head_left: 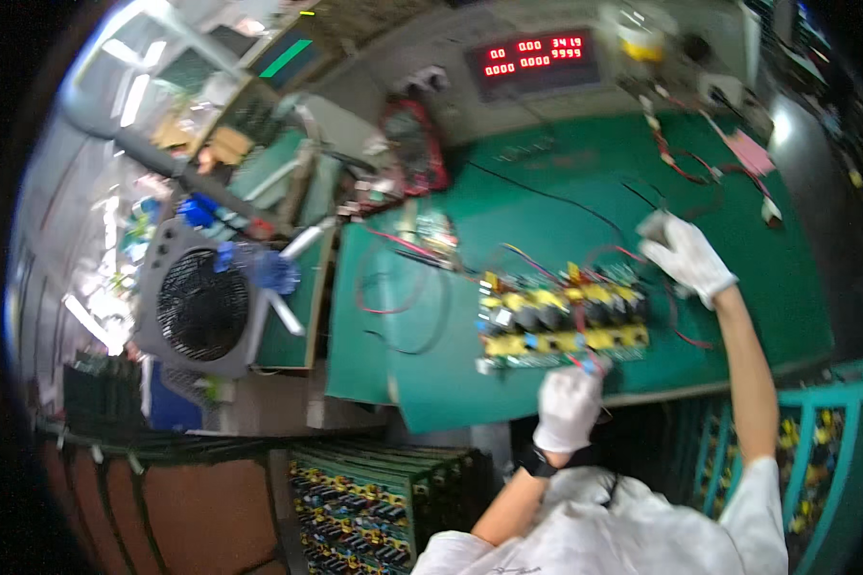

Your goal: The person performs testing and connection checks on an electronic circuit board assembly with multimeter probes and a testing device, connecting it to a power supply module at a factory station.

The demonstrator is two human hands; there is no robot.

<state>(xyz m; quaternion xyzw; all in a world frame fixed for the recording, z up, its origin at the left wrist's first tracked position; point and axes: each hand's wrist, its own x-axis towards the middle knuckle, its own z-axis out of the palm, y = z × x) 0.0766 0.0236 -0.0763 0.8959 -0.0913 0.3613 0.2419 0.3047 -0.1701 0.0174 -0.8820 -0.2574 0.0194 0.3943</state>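
A circuit board [566,321] with yellow transformers and dark round parts lies on the green mat [451,388] in front of me. My left hand [568,410], in a white glove, is closed in a pinch at the board's near edge. At its fingertips is a small red and blue piece that I cannot make out. My right hand [686,254], also gloved, is beside the board's far right corner, close to a red wire [616,251]. Its fingers are smeared by motion, and whether they hold anything is hidden.
A red-cased multimeter [417,149] and a small board [436,235] with red and black leads are at the back left. Behind the mat glows a red digital display [532,62]. A fan [201,307] is at left. Racks of boards [355,508] stand below the table's near edge.
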